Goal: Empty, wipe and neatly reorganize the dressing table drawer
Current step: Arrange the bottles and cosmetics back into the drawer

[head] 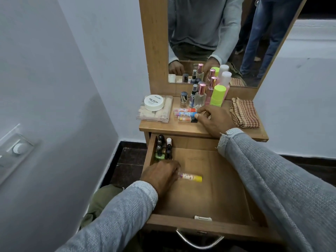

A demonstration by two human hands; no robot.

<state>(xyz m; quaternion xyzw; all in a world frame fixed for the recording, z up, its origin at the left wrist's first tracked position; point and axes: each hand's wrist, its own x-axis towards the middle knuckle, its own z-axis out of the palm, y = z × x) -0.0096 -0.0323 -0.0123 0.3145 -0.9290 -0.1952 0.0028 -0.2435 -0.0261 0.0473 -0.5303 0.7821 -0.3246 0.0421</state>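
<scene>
The wooden drawer (209, 197) stands pulled out below the dressing table top (163, 127). My left hand (160, 174) is inside the drawer at its left and holds the end of a small yellow-capped tube (192, 177) that lies on the drawer floor. Several nail polish bottles (162, 149) stand in the drawer's back left corner. My right hand (212, 118) is on the table top, its fingertips on a blue-capped tube (185, 114) among three small tubes lying side by side.
On the table top sit a clear plastic box (154, 110) with a white nail polish remover tin (153, 102), several perfume and lotion bottles (205, 95) by the mirror (209, 42), and a folded checked cloth (243, 113). A wall is at left.
</scene>
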